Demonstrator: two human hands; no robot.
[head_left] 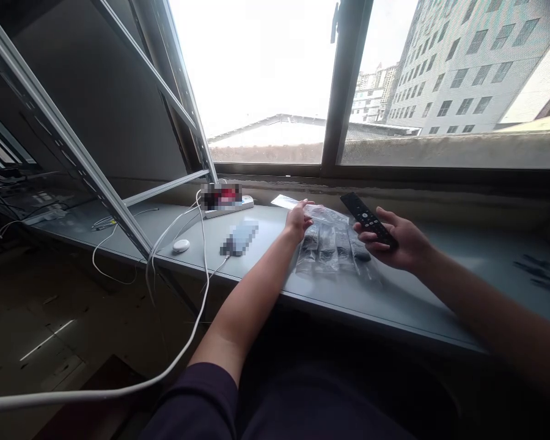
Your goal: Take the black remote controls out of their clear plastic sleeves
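My right hand (401, 241) is wrapped round a black remote control (365, 219), held tilted above the table with its buttons facing up. Over the table's middle, my left hand (297, 220) is closed on a clear plastic bag (327, 214); its fingertips are partly hidden. A thin white sheet or flap (282, 200) sticks out to the left behind that hand. Beneath and between both hands lie several clear plastic bags (327, 250) side by side, with dark long things inside that the plastic blurs.
Left of my arm are a blurred-out device (241, 238) on a cable, a round white puck (181, 245) and a power strip (229, 206). A white cable (201, 305) loops past a metal frame (119, 211). Several dark objects (543, 272) lie far right. A window stands behind.
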